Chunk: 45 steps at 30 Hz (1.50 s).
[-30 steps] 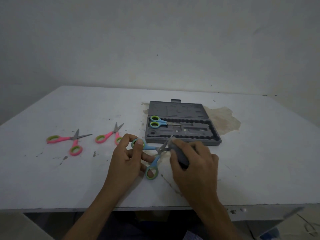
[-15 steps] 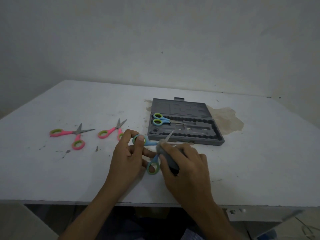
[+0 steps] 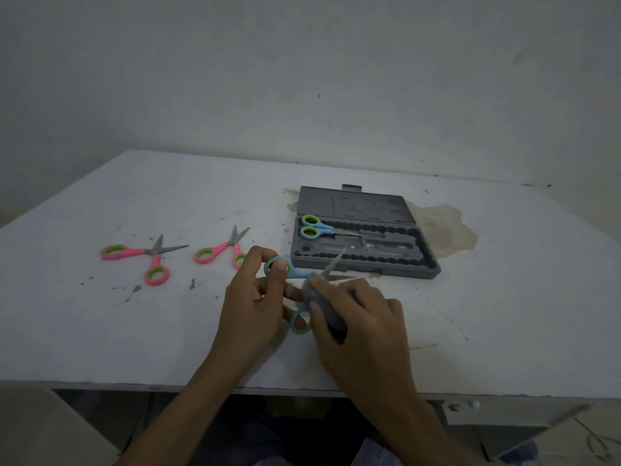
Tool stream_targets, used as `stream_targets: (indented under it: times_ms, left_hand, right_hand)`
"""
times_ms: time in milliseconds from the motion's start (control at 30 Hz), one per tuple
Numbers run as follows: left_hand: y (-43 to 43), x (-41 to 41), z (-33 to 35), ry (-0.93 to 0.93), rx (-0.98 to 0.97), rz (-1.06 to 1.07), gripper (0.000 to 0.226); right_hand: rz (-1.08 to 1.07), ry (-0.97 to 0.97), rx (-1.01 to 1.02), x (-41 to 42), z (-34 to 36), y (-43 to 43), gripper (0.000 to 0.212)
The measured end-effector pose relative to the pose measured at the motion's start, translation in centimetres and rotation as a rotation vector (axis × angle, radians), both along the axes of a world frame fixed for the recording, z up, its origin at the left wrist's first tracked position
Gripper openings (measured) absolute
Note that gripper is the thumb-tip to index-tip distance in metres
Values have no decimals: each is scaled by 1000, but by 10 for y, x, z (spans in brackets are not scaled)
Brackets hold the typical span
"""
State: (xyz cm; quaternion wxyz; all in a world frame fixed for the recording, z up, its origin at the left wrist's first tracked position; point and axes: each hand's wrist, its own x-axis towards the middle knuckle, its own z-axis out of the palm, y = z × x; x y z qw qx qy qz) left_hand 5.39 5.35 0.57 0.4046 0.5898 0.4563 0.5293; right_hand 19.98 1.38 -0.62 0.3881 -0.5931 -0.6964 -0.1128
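My left hand (image 3: 250,299) holds a pair of blue scissors (image 3: 297,274) by the handles, thumb on the upper ring, with the blades spread apart. My right hand (image 3: 361,319) grips a small grey block (image 3: 324,306) and presses it against the scissors near the pivot. One blade (image 3: 334,264) sticks up past the block toward the case. An open grey tool case (image 3: 366,237) lies just behind my hands, and a second pair of blue scissors (image 3: 314,227) rests inside it at the left.
Two pairs of pink scissors (image 3: 142,255) (image 3: 223,252) lie open on the white table (image 3: 100,314) to the left. A brown stain (image 3: 443,227) marks the table right of the case. The table's front edge runs just below my wrists.
My right hand has slid the grey block leftward along the scissors toward the pivot. The left hand keeps its hold on the handles. The view shifted slightly.
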Motion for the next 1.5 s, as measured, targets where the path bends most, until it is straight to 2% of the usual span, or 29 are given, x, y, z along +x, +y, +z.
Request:
stream_targets:
  times_ms: [100, 200, 333, 433, 567, 667, 800, 933, 1033, 1167, 1267, 1367, 1500]
  left_hand:
    - [0, 0, 0, -15, -2, -7, 13]
    - [-1, 0, 0, -4, 5, -14, 12]
    - [-1, 0, 1, -26, 10, -21, 12]
    - [-1, 0, 1, -19, 12, -18, 11]
    - [-2, 1, 2, -21, 8, -21, 11]
    - [-1, 1, 2, -6, 17, -12, 10]
    - [-1, 2, 1, -25, -1, -22, 13]
    - [0, 0, 1, -9, -3, -15, 13]
    - [-1, 1, 3, -13, -24, -19, 15]
    - [-3, 1, 5, -14, -29, -17, 15]
    - [-3, 1, 4, -14, -34, 0, 16]
    - [-2, 2, 4, 0, -30, -1, 17]
    - [-5, 2, 4, 5, 34, -16, 17]
  right_hand:
    - [-48, 83, 24, 4, 1, 2, 37]
    - [35, -35, -14, 3, -2, -2, 38]
    - [-42, 55, 23, 9, 2, 1, 36]
    - [34, -60, -14, 5, -1, -2, 37]
    - [-27, 50, 24, 8, 3, 2, 35]
    - [55, -70, -21, 2, -1, -2, 38]
    - [-32, 57, 7, 12, 5, 3, 36]
    - [76, -135, -22, 16, 5, 3, 37]
    - [40, -44, 12, 26, 15, 6, 36]
    - [148, -268, -35, 24, 14, 1, 34]
    - [30, -129, -32, 41, 28, 11, 35]
    - [101, -83, -11, 50, 44, 15, 40]
    - [308, -347, -257, 39, 58, 12, 44]
